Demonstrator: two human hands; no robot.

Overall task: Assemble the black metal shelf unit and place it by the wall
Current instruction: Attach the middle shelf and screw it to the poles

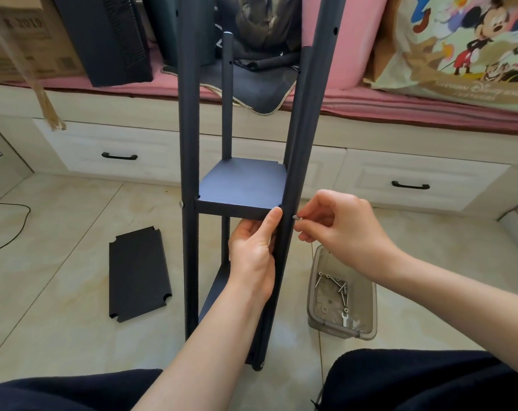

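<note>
So the shelf unit [240,185] is standing upright on the tiled floor [74,221], right between the person's knees and the drawer base [127,149] of the pink-cushioned bench [370,96] at the far side. Space is tight near and far, with the knees just behind the frame's foot and the drawers a bit beyond it. There's more open tile out to the left and right.

On the left, a loose black shelf panel [139,274] with notched corners lies flat on the floor, close to the left post but not touching it. On the right, a clear plastic tub [341,295] of screws and a small wrench sits just beside the right post. A thin cable [11,223] curls along the far left edge.

The frame itself is matte black with round posts that have small holes drilled in them. One shelf plate is fitted at mid height, another lower down, and a silver bolt head shows on the outside of the left post.

The left hand [254,250] is under the near right corner of the mid shelf, fingers curled behind the post and thumb pressed up on the shelf's front edge. The right hand [338,221] is pinching a small silver screw [297,217] between thumb and fingertips, with the tip right at the right post's outer side, level with that shelf.
</note>
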